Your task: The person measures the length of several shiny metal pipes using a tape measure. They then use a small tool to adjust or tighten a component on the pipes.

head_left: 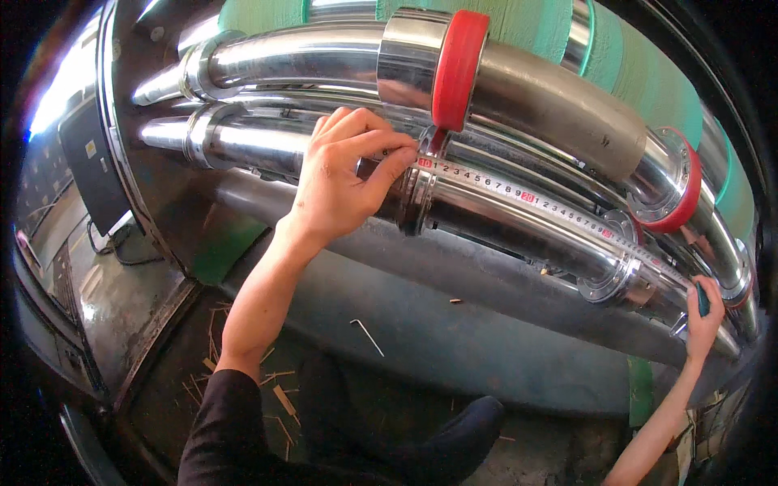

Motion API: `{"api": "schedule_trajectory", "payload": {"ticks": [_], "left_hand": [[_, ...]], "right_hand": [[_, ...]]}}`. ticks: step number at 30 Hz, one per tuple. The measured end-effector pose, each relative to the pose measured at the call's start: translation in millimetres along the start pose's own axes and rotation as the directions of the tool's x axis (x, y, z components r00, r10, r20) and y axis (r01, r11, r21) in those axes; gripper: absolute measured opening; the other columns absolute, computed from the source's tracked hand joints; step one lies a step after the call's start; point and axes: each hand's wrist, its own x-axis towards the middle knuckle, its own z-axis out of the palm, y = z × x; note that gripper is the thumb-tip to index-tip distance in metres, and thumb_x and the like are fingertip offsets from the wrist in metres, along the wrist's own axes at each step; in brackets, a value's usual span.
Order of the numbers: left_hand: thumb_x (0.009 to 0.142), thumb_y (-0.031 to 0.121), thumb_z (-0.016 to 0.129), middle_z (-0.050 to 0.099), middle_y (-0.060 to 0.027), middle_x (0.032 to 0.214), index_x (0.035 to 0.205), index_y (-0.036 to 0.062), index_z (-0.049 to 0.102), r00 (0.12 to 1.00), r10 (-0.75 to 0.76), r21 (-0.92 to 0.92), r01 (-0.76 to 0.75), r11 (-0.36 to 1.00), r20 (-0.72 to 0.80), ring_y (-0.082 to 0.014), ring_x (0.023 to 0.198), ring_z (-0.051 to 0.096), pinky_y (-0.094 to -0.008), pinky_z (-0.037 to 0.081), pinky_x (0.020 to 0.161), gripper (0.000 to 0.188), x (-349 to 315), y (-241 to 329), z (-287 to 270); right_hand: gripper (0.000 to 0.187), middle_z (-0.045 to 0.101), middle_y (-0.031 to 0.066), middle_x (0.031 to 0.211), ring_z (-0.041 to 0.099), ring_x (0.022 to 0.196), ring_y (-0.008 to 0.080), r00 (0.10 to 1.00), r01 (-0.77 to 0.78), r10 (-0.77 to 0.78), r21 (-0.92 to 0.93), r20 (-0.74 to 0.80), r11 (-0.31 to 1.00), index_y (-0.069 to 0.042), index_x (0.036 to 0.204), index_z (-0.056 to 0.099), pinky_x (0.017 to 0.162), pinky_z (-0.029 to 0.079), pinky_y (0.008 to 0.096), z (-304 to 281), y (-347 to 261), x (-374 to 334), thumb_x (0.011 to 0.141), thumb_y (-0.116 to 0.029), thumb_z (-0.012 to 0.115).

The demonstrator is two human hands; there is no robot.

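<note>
Head view: a measuring tape (567, 215) stretches along the upper side of the lower pipe (502, 231), from the collar (415, 198) near its middle toward its right end. Thumb and forefinger of the left hand (344, 174) come together in a grip clamped on the strip at that collar, apparently to fix it against the metal edge; whether its free end lies under the palm, I cannot tell. The right hand (703, 316) has its grip closed round the dark green tape case (703, 300) at the pipe's far right, which seems to hold the strip straight and taut. The strip is pale, thin and flat, with red blocks among its fine markings. Both pipes are round, mirror-bright metal, though the bent upper pipe (559, 105) has a duller, brushed stretch; a smooth, thick red ring (460, 71) encircles it. Behind sits a pale green curved surface (519, 24), streaky and rough. Below, a dark, smooth grey panel (478, 316) bears a thin L-shaped rod (369, 338) toward its lower edge, while splintery wood slivers (285, 403) litter the floor beyond that edge.
</note>
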Motion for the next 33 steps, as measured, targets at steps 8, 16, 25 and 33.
{"api": "schedule_trajectory", "payload": {"ticks": [8, 16, 25, 33], "left_hand": [[0.085, 0.008, 0.075, 0.066, -0.0067, 0.088, 0.097, 0.0063, 0.078, 0.998, -0.01, -0.027, 0.012, 1.0, 0.066, -0.0247, 0.088, 0.06, -0.0359, 0.048, 0.082, 0.013, -3, -4, -5], [0.085, 0.015, 0.078, 0.064, -0.002, 0.085, 0.092, 0.0103, 0.078, 1.0, -0.002, -0.039, 0.003, 0.999, 0.026, -0.0228, 0.083, 0.057, -0.036, 0.045, 0.078, 0.009, -5, -5, 0], [0.083, 0.013, 0.08, 0.065, -0.0018, 0.085, 0.093, 0.0103, 0.079, 1.0, 0.004, -0.039, -0.003, 0.999, 0.013, -0.0226, 0.082, 0.057, -0.0354, 0.046, 0.075, 0.01, -6, -7, 1], [0.082, 0.011, 0.08, 0.067, -0.0021, 0.086, 0.093, 0.0104, 0.08, 1.0, -0.014, -0.063, 0.014, 0.998, 0.007, -0.0229, 0.083, 0.058, -0.0353, 0.048, 0.076, 0.011, -7, -6, 3]], "right_hand": [[0.016, 0.063, 0.0106, 0.102, 0.061, 0.097, 0.0228, 0.999, -0.017, 0.017, -0.004, 0.041, 1.0, 0.004, 0.104, 0.065, 0.094, 0.045, 0.0309, 14, -14, 0, 0.093, -0.007, 0.067], [0.016, 0.064, 0.0115, 0.103, 0.062, 0.1, 0.0245, 1.0, 0.0, 0.001, -0.026, 0.03, 1.0, 0.005, 0.105, 0.065, 0.096, 0.045, 0.032, 16, -6, -5, 0.094, -0.007, 0.065], [0.015, 0.066, 0.0119, 0.107, 0.062, 0.102, 0.0254, 0.998, 0.05, -0.051, -0.033, -0.029, 0.998, 0.006, 0.106, 0.064, 0.098, 0.045, 0.0338, 25, 6, -10, 0.095, -0.006, 0.065], [0.017, 0.066, 0.0118, 0.108, 0.062, 0.104, 0.0247, 0.998, 0.044, -0.046, -0.047, -0.038, 0.998, 0.005, 0.107, 0.064, 0.1, 0.044, 0.0332, 18, 9, -11, 0.095, -0.007, 0.065]]}}
